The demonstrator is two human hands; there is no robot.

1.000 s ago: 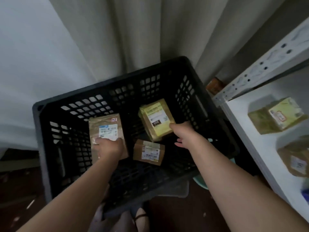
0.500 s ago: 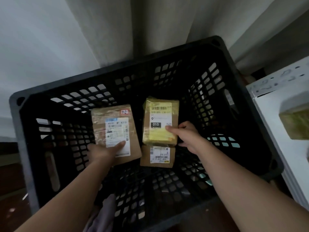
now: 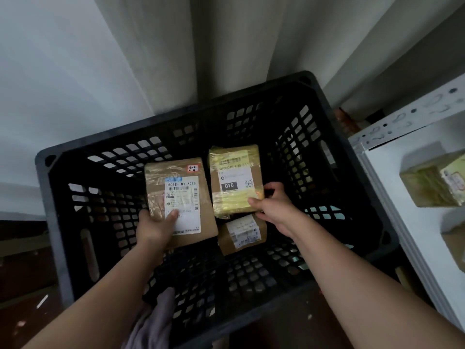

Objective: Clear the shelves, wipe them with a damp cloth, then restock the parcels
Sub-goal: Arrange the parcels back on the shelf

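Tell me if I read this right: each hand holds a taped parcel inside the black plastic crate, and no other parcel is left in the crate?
Not quite. The head view shows a third small brown parcel left in the black plastic crate, below the yellow-taped parcel in the right hand. The left hand holds the brown taped parcel.

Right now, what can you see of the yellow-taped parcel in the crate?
The yellow-taped parcel is a flat brown cardboard packet bound in glossy yellow tape, with a white label reading 010 and a small QR code. It is held face up inside the black crate, its near right corner in the right hand grip. A smaller brown parcel lies just beneath its near edge.
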